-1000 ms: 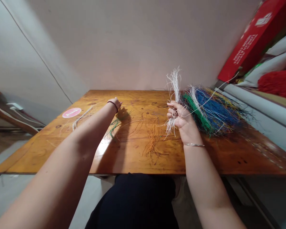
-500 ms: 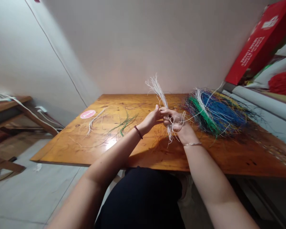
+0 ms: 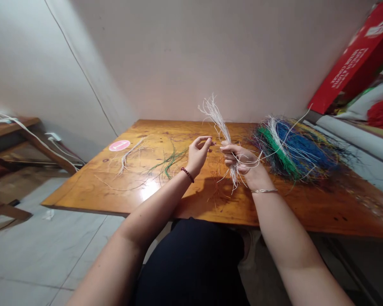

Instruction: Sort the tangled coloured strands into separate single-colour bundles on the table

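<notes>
The left hand (image 3: 198,156) is now drawn a little way back from the right hand (image 3: 239,159), where half a second ago the two are seen meeting at the fingertips. The left thumb and forefinger are brought close together; a fine strand seems to be stretched across the small gap, but whether it is pinched cannot be told. By this, a single strand is apparently being separated out, while the main grip is left unchanged.

The right hand is closed in a fist around a bundle of thin, white, frayed strands (image 3: 221,123), which is held above the desk (image 3: 92,187), its long upper end tilted to the left and its short tail hanging below the fist. Loose white strands are looped about the right wrist. Both forearms are stretched forward, and the left wrist is bent so that the fingers are turned toward the bundle.

Below the hands, thin orange strands (image 3: 217,187) are scattered; farther left, green strands (image 3: 170,160) and a pale, thin wisp of strands (image 3: 126,159) are laid near a pink oval sticker (image 3: 119,145). To the right, a tangled pile of blue, green, yellow and white strands (image 3: 309,146) is heaped.
</notes>
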A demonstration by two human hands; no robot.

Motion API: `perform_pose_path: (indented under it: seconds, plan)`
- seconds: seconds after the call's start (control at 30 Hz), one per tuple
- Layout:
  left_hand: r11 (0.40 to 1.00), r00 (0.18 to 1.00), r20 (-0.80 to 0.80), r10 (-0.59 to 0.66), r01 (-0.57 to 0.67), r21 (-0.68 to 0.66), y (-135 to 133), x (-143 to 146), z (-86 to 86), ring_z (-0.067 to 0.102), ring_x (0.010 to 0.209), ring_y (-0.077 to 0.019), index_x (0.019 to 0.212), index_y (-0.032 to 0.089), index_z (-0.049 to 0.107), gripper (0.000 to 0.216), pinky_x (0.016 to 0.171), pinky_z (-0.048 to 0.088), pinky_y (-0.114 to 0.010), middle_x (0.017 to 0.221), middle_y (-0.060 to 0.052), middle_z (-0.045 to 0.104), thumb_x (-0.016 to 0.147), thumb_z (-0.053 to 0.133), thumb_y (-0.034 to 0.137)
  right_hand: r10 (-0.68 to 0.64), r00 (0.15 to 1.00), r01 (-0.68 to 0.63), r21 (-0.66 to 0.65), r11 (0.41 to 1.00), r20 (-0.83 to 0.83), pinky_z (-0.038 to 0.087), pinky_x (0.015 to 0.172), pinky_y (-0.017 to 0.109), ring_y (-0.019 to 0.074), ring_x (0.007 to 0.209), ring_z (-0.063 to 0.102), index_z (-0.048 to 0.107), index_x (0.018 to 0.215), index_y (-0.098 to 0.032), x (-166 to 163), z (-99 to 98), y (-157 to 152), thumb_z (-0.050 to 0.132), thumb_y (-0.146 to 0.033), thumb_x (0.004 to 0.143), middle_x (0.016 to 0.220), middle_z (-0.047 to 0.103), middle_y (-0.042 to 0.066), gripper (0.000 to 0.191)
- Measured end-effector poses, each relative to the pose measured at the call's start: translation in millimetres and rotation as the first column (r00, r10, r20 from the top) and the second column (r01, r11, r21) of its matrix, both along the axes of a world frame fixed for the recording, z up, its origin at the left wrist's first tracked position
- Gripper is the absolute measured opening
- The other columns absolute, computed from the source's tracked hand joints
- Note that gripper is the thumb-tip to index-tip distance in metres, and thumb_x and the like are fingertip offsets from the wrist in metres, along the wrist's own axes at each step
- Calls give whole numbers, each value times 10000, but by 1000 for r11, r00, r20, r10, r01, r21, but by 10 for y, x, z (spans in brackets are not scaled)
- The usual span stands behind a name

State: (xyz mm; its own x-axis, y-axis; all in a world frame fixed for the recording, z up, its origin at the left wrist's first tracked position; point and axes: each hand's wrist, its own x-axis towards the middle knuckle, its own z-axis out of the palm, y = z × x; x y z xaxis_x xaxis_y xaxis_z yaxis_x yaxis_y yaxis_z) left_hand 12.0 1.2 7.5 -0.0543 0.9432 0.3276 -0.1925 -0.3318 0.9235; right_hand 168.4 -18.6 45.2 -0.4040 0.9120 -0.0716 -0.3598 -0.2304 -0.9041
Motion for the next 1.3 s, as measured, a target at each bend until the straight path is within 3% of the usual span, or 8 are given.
perform_pose_path:
  seconds: [0.1, 0.23, 0.4, 0.57, 0.73, 0.97, 1.1, 1.3]
  plan:
    - [999, 1000, -21, -17, 18, 50, 8, 9, -1, 695, 839, -170, 935, 183, 677, 183, 642, 453, -248, 826, -81, 729, 942, 643, 362, 22, 1000, -22, 30, 999, 20, 146, 372, 165, 17, 448, 161, 415, 793, -212, -11, -25, 9, 785, -117, 681, 578, 268, -110, 398]
    - [998, 999, -23, -40, 41, 57, -1, 27, -15, 690, 865, -172, 976, 182, 679, 162, 690, 469, -261, 904, -87, 737, 911, 685, 330, 11, 999, -13, 52, 999, 46, 168, 385, 172, 24, 448, 187, 393, 777, -217, -13, -58, 54, 785, -143, 687, 576, 283, -106, 409]
    - [995, 991, 130, -18, 6, 95, -8, 44, -9, 693, 902, -164, 933, 214, 477, 259, 745, 477, -267, 872, -49, 722, 880, 726, 261, 36, 998, -38, 35, 999, 57, 130, 383, 187, 31, 443, 136, 355, 761, -222, 11, -76, 105, 758, -125, 692, 556, 246, -110, 421]
    - [984, 973, 224, 56, -15, -179, 2, 23, 29, 646, 848, -129, 1026, 237, 424, 386, 626, 433, -228, 1078, -64, 732, 865, 759, 341, 98, 994, -99, 22, 995, 42, 115, 396, 177, 25, 452, 110, 306, 748, -218, 19, -118, 153, 758, -101, 672, 561, 207, -117, 472]
    - [935, 907, 409, -99, 226, -275, 23, -16, 23, 641, 927, -102, 1095, 215, 586, 303, 613, 420, -186, 1341, -76, 643, 874, 755, 334, 110, 991, -111, 0, 994, 77, 141, 390, 176, 26, 449, 123, 312, 736, -216, 18, -157, 195, 761, -105, 671, 567, 225, -112, 468]
    - [972, 960, 254, -120, 166, -167, -28, -31, 60, 667, 957, -150, 1008, 210, 696, 208, 684, 450, -223, 1156, -84, 722, 869, 752, 353, 82, 991, -86, 31, 996, 110, 175, 399, 171, 25, 468, 167, 473, 830, -199, -34, -109, 95, 763, -128, 678, 605, 286, -101, 335]
    - [994, 992, 98, -85, 90, -55, -57, -1, 61, 663, 930, -161, 950, 196, 701, 192, 718, 465, -251, 1034, -80, 734, 860, 756, 357, 113, 988, -119, 50, 992, 106, 156, 399, 164, 22, 471, 145, 438, 816, -197, -66, -87, 45, 752, -160, 705, 616, 268, -105, 335]
    - [1000, 995, 95, 3, -2, -11, 6, 45, -12, 644, 873, -153, 985, 188, 641, 230, 794, 486, -281, 939, -69, 703, 863, 768, 336, 150, 987, -151, 17, 988, 57, 143, 387, 158, 28, 444, 92, 372, 788, -212, -50, -42, 51, 745, -182, 752, 572, 192, -122, 375]
